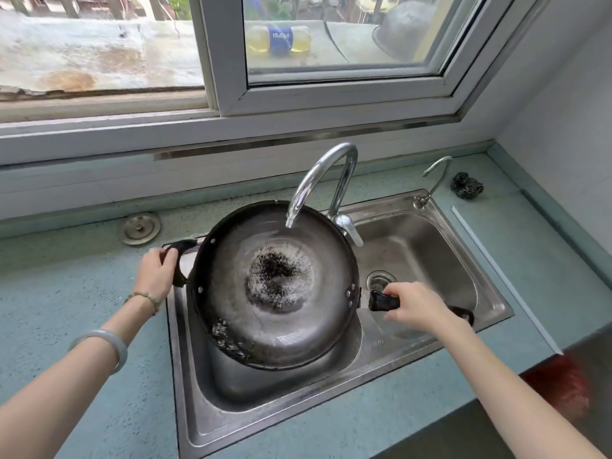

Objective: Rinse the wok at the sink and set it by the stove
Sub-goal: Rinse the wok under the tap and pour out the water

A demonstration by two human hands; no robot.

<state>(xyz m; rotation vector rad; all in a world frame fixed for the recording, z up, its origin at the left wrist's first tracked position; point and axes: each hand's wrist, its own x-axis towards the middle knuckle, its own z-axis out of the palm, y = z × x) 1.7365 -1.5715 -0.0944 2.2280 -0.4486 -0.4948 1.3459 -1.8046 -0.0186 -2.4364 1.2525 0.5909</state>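
Curved chrome faucet (306, 188) arches over round dark steel wok (275, 329), blocking your way down; right of faucet, stainless sink basin (427, 246) gives room.

Bare forearms (56, 395) — pale, glassy bangle (102, 333) and thin beaded bracelet (145, 295) on the left wrist.

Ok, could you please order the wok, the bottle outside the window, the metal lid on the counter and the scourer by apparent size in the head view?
1. wok, clearly largest.
2. bottle, though it lies farther away.
3. metal lid and scourer look alike; not ranked.
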